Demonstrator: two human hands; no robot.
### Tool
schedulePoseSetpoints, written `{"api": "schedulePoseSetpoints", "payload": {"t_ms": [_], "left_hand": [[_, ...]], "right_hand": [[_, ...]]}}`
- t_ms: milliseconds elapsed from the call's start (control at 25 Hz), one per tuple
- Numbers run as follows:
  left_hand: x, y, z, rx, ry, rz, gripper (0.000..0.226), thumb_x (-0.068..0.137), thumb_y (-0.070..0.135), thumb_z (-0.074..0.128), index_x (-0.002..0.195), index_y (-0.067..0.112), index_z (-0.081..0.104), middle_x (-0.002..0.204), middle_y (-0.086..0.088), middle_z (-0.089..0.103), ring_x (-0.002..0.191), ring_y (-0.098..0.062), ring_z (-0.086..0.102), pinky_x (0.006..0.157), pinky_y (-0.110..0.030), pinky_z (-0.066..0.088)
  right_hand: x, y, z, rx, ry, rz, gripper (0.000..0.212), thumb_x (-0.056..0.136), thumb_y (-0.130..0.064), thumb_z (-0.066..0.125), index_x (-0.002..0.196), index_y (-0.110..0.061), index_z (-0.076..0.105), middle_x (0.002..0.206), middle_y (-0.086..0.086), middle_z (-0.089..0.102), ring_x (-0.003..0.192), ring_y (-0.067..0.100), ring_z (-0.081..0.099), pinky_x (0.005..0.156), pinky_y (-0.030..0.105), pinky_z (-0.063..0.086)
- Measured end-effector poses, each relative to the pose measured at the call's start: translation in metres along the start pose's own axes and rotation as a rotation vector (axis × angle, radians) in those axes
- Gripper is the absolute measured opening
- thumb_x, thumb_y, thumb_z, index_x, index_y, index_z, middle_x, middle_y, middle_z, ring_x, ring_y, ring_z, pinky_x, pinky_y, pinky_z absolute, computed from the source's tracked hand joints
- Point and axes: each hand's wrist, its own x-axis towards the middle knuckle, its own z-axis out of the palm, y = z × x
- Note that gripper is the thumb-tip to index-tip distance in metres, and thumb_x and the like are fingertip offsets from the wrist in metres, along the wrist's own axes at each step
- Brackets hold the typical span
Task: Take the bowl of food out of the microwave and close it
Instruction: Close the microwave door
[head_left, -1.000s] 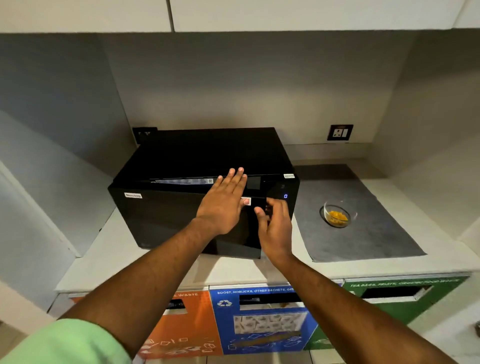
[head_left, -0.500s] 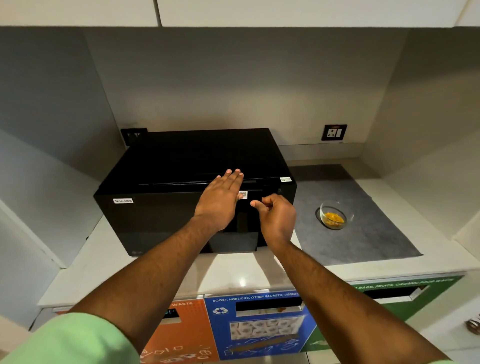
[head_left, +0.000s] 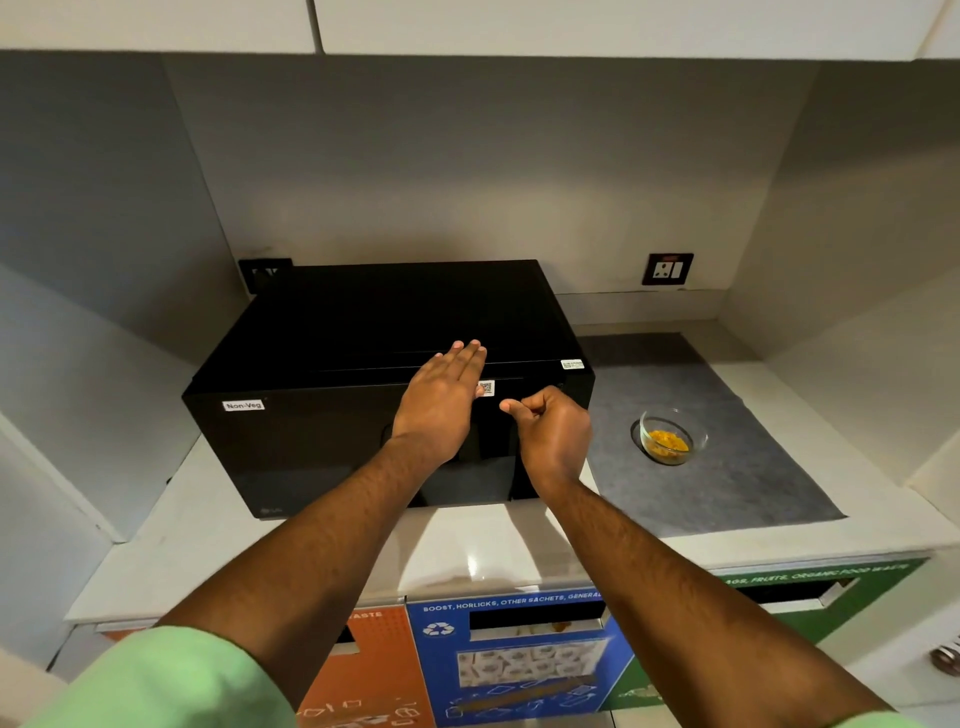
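Note:
A black microwave (head_left: 322, 395) stands on the white counter with its door shut. My left hand (head_left: 441, 405) lies flat against the upper front of the door, fingers straight and reaching over the top edge. My right hand (head_left: 553, 431) hovers in front of the microwave's right side, fingers curled into a loose fist with the thumb out, holding nothing. A small glass bowl (head_left: 670, 435) with yellow food sits on the grey mat to the right of the microwave, away from both hands.
The grey mat (head_left: 727, 467) covers the right part of the white counter (head_left: 218, 530). A wall socket (head_left: 667, 269) is behind it. Side walls close the alcove, with cabinets overhead. Orange, blue and green waste bins (head_left: 519, 660) sit below the counter's front edge.
The open gap at the top of the door has gone; the door now sits flush. My right hand left the control panel and curled into a fist. The view shifted slightly.

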Motion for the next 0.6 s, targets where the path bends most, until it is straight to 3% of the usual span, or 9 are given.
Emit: {"api": "schedulePoseSetpoints", "payload": {"t_ms": [320, 600], "left_hand": [[0.002, 0.000, 0.004, -0.020, 0.026, -0.012, 0.061, 0.105, 0.020, 0.042, 0.161, 0.017, 0.019, 0.170, -0.002, 0.019, 0.158, -0.018, 0.014, 0.129, -0.035, 0.013], [-0.011, 0.005, -0.007, -0.021, -0.049, -0.020, 0.064, 0.106, 0.023, 0.036, 0.162, 0.014, 0.008, 0.172, -0.005, 0.007, 0.159, -0.021, 0.003, 0.129, -0.039, 0.007]], "right_hand": [[-0.001, -0.005, 0.003, -0.054, 0.012, 0.004, 0.026, 0.081, -0.040, 0.079, 0.077, -0.017, 0.068, 0.073, -0.007, 0.068, 0.065, 0.005, 0.062, 0.057, 0.016, 0.044], [-0.001, -0.014, -0.015, -0.106, -0.103, -0.001, 0.022, 0.087, -0.038, 0.074, 0.079, -0.020, 0.066, 0.072, -0.010, 0.063, 0.065, 0.004, 0.058, 0.060, 0.019, 0.042]]}}
